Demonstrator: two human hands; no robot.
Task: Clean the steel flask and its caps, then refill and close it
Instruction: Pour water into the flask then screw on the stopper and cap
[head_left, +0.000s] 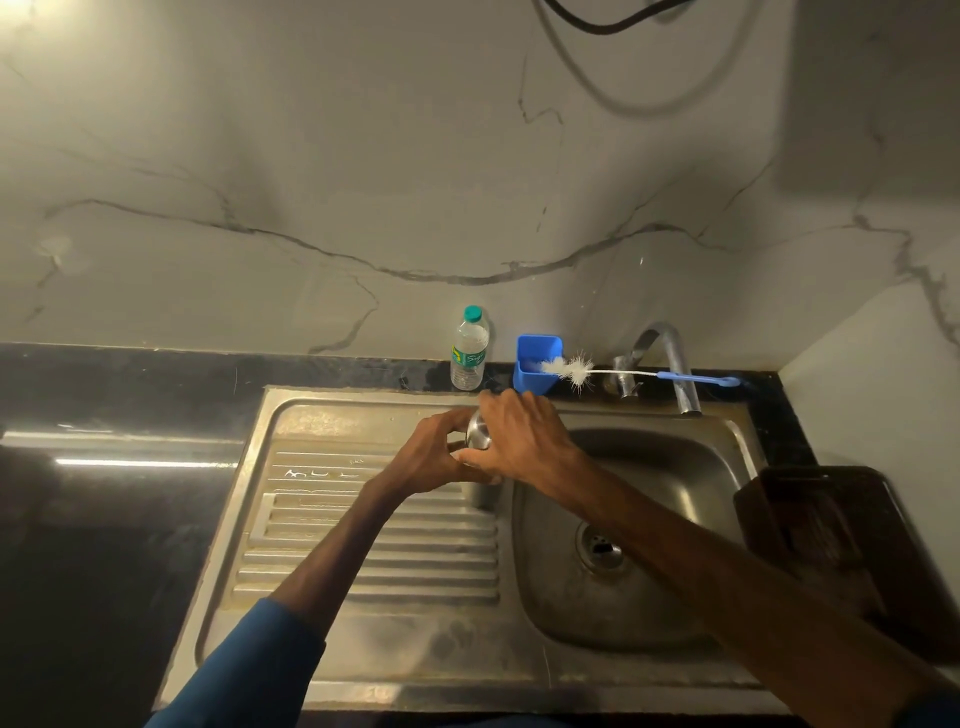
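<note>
Both hands (483, 449) grip the steel flask (479, 432) near the basin's (675, 452) edge.

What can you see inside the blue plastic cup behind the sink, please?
The white bristle tip of the blue-handled bottle brush lies over the rim into the blue plastic cup. The cup's bottom is hidden by its front wall.

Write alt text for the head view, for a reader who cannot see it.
The left hand and right hand grip a steel flask over the sink's drainboard. Behind are a water bottle, a blue cup and a bottle brush.
</note>
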